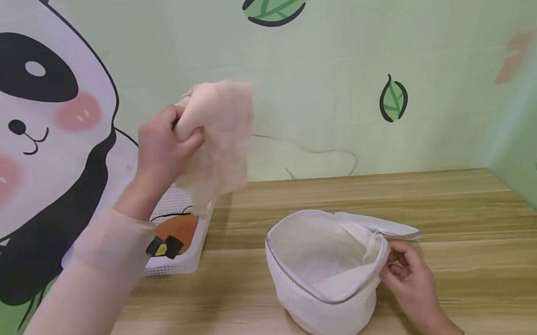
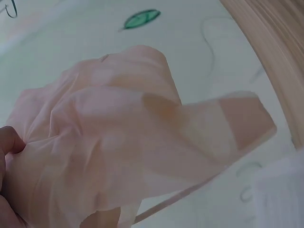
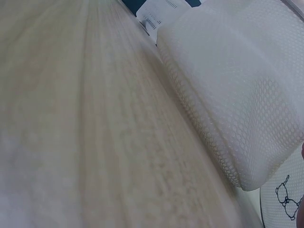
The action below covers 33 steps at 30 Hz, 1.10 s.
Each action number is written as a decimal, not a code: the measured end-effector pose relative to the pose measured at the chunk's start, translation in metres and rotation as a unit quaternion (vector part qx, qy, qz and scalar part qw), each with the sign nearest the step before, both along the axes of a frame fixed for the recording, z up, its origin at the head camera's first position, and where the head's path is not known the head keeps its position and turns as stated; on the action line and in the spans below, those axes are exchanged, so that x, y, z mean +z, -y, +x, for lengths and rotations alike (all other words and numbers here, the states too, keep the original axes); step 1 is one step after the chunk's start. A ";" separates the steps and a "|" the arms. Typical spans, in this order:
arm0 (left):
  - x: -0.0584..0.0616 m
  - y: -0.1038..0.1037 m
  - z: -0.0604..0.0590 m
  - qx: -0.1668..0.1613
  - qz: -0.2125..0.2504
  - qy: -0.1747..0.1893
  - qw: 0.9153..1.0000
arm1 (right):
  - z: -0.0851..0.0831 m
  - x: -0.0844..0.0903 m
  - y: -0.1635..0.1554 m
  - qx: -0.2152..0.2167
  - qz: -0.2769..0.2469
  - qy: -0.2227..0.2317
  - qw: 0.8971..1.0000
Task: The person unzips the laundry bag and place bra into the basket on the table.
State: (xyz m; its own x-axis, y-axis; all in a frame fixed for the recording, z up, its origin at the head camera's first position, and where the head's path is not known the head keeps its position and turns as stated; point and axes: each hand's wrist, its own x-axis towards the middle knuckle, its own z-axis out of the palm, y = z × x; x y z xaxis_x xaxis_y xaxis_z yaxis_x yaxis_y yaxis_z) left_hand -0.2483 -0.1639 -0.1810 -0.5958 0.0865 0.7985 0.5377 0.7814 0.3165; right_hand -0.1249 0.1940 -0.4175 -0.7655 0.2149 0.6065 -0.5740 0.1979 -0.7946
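My left hand [image 1: 166, 142] is raised above the table at left centre, gripping a thin, sheer peach-coloured cloth [image 1: 224, 134] between thumb and fingers. In the left wrist view the cloth [image 2: 109, 137] hangs in folds, and a narrow part with a darker end juts to the right. My right hand [image 1: 410, 281] pinches the zippered rim of a white mesh laundry bag [image 1: 329, 315] on its right side. The bag stands upright with its mouth open and its lid [image 1: 383, 226] folded back. Its mesh wall [image 3: 237, 95] fills the upper right of the right wrist view.
A white perforated basket [image 1: 178, 266] stands on the wooden table [image 1: 238, 298] at left, partly behind my left arm. An orange and black item [image 1: 181, 234] shows at it. Behind the table rises a green wall [image 1: 319, 85] with a panda and leaves.
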 end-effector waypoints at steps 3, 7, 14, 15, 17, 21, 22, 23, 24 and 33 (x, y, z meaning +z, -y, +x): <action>-0.004 0.016 -0.006 0.032 -0.010 0.048 0.998 | 0.000 0.000 0.000 0.002 -0.002 -0.001 1.000; -0.013 0.039 -0.017 0.068 -0.020 0.097 0.993 | 0.000 0.000 0.000 0.003 -0.006 -0.007 1.000; -0.034 0.073 -0.028 0.102 -0.042 0.155 0.982 | 0.001 -0.001 0.001 -0.006 0.004 -0.001 1.000; -0.037 0.076 -0.029 0.105 -0.047 0.159 0.981 | 0.000 -0.001 0.001 -0.004 0.004 -0.002 1.000; -0.045 0.084 -0.030 0.108 -0.053 0.164 0.979 | 0.000 -0.001 0.001 -0.001 0.000 -0.003 1.000; -0.060 0.096 -0.031 0.111 -0.061 0.174 0.976 | 0.000 -0.001 0.001 0.003 -0.003 -0.006 1.000; -0.063 0.099 -0.032 0.112 -0.065 0.176 0.976 | 0.000 -0.001 0.001 0.002 -0.002 -0.005 1.000; -0.067 0.101 -0.032 0.112 -0.067 0.179 0.975 | 0.000 -0.001 0.001 0.002 -0.002 -0.005 1.000; -0.069 0.102 -0.033 0.113 -0.069 0.182 0.974 | 0.000 -0.001 0.001 0.002 -0.003 -0.004 1.000; -0.095 0.108 -0.039 0.112 -0.103 0.276 0.949 | 0.000 -0.001 0.000 0.000 -0.007 -0.002 1.000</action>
State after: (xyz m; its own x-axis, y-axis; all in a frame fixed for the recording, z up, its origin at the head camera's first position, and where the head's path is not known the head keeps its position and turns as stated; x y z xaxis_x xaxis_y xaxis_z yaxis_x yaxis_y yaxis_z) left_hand -0.2877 -0.2724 -0.2763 -0.9402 0.0278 0.3394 0.1467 0.9324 0.3302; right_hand -0.1249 0.1937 -0.4186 -0.7637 0.2230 0.6058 -0.5765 0.1866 -0.7955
